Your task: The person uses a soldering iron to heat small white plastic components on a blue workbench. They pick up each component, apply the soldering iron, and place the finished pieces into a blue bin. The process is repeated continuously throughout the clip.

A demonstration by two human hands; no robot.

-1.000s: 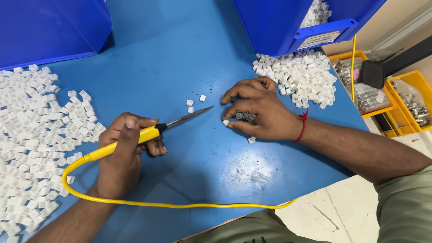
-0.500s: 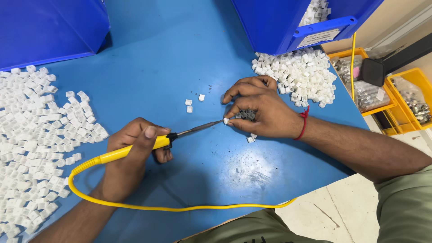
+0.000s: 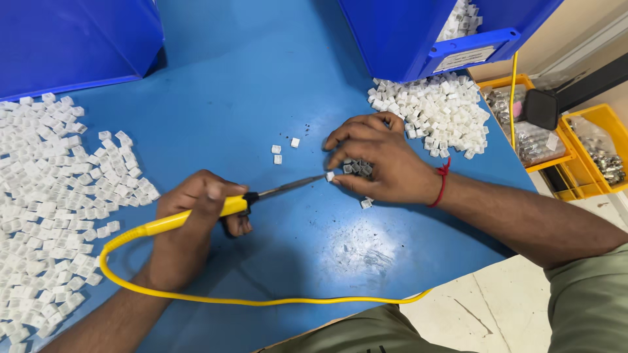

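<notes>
The left hand [image 3: 190, 229] is curled closed around the yellow plastic handle of a soldering iron with a dark metal shaft [image 3: 216, 208], near the middle of the blue tabletop [image 3: 229, 98]. The iron lies almost flat, pointing right and slightly far, and its tip meets a small white square plastic piece [image 3: 330, 176]. That piece sits at the fingertips of the right hand [image 3: 379, 163], which rests palm down just right of centre, fingers bent and pinched lightly on the piece, with a cluster of small grey square parts [image 3: 357, 168] tucked under them. A red thread band [image 3: 442, 183] circles the right wrist. A thin yellow cable [image 3: 261, 301] loops from the handle along the near edge of the table. Three loose white pieces [image 3: 284, 148] lie just left of the right hand. A wide spread of white pieces [image 3: 52, 196] covers the left side, and a smaller heap of white pieces [image 3: 435, 111] sits far right beneath a blue plastic bin [image 3: 418, 33]. Another blue plastic bin [image 3: 72, 39] stands at far left. Yellow trays with metal parts [image 3: 589, 150] are off the table to the right
</notes>
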